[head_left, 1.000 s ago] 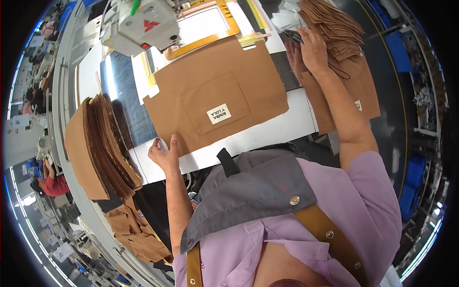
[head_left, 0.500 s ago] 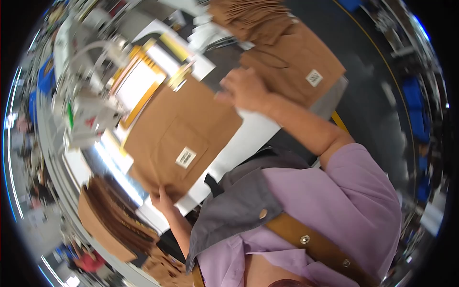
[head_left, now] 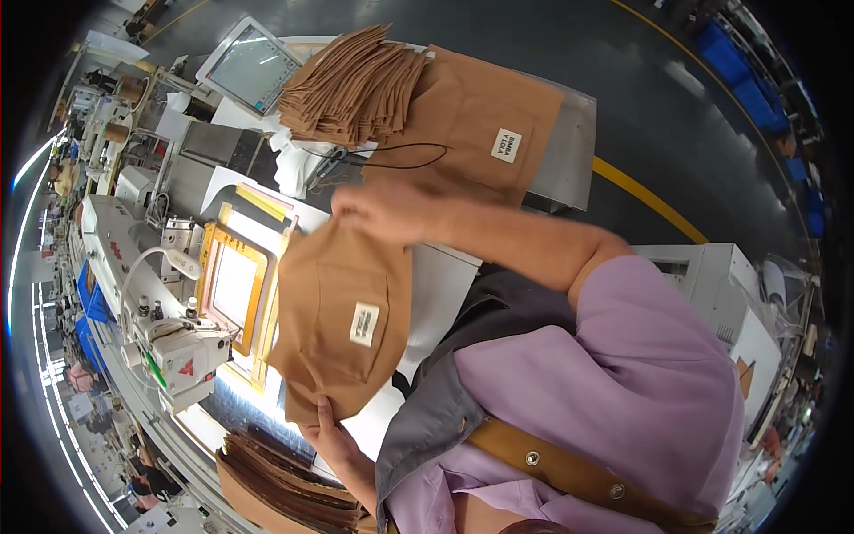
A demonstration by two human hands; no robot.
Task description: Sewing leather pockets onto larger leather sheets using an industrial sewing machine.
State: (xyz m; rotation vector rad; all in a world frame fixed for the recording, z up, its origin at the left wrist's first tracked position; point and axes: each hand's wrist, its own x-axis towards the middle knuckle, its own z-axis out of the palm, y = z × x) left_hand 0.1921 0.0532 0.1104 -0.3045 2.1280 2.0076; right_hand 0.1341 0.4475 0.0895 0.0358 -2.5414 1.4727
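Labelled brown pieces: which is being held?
The buckled piece, held by left hand and right hand; the other piece lies flatter beyond the right forearm.

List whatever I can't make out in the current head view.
Head view:
Left hand: fingers hidden beneath the brown panel.
Right hand: blurred, so its exact finger grip is unclear.
Lower-left brown stack: cut off by the bottom edge.
Screen: details too small.

The right hand (head_left: 378, 214) has its fingers (head_left: 343, 201) pinched inward, back facing up (slightly blurred), with the bare right forearm (head_left: 516, 238) stretched out from a bent elbow (head_left: 612, 247). The left hand (head_left: 327, 432) sits lower, its thumb (head_left: 325, 409) extended on top, the left forearm (head_left: 358, 475) slanting behind it.
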